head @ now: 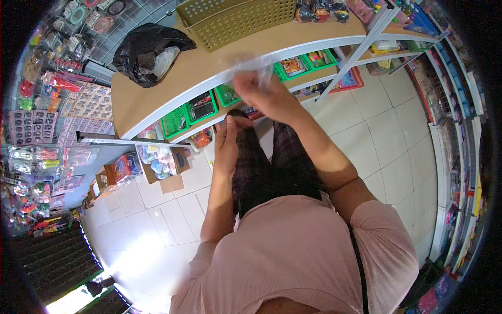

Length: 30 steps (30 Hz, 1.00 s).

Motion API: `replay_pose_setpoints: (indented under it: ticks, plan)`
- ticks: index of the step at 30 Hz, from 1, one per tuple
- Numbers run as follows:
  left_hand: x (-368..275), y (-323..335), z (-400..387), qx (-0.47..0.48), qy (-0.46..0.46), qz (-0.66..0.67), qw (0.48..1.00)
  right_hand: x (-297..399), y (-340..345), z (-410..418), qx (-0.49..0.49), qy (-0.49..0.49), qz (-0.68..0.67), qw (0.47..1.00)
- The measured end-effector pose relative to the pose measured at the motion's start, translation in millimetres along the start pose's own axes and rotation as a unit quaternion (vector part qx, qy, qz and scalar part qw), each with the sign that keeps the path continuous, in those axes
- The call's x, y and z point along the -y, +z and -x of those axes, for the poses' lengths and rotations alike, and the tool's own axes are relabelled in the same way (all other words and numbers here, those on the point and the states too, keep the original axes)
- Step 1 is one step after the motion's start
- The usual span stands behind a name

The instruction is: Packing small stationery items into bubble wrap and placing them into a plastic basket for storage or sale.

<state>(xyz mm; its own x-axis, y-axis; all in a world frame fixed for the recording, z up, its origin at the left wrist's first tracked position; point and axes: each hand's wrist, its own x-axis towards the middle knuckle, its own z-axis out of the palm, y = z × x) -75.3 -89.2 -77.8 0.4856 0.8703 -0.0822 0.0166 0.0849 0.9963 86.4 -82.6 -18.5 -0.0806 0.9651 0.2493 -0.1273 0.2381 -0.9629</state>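
Note:
My right hand (255,94) is raised in front of the shelf edge and blurred by motion. A piece of clear plastic film (266,74), perhaps a wrapper or small bag, shows at its fingers. Lower and to the left, my left hand (228,143) is held thumb up before my dark trousers. A dark rounded thing (237,113) appears just above its fingers; I cannot tell whether the hand holds it. On the brown shelf top (213,64) lie a crumpled black plastic bag (137,47) with clear plastic in its mouth and an olive perforated plastic basket (243,25).
Green plastic baskets (202,106) with small goods line the lower shelf. A metal shelf upright (357,51) stands at the right. Packaged trinkets (35,125) hang on the left wall. An open cardboard box (159,167) of bagged goods rests on the tiled floor (384,137).

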Motion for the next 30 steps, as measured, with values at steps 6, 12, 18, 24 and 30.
replay_pose_setpoints:
  ticks: [6, 12, 18, 24, 30]
  plan:
    - [9, 12, -4, 0.144, -0.130, 0.393, 0.899, -10, 31, 24, 0.092, -0.169, 0.243, 0.951]
    - [-24, 27, 0, 0.081, -0.111, 0.378, 0.916, -19, 38, 43, 0.064, -0.272, 0.355, 0.892]
    - [-22, 13, -15, 0.109, -0.249, 0.678, 0.683, -23, 37, 53, 0.116, -0.319, 0.310, 0.888]
    - [-15, 1, -11, 0.094, -0.116, 0.598, 0.787, -37, 27, 64, -0.007, -0.216, -0.084, 0.973]
    - [-25, -2, -8, -0.043, 0.049, 0.067, 0.996, -43, -10, 53, -0.228, 0.021, -0.096, 0.969]
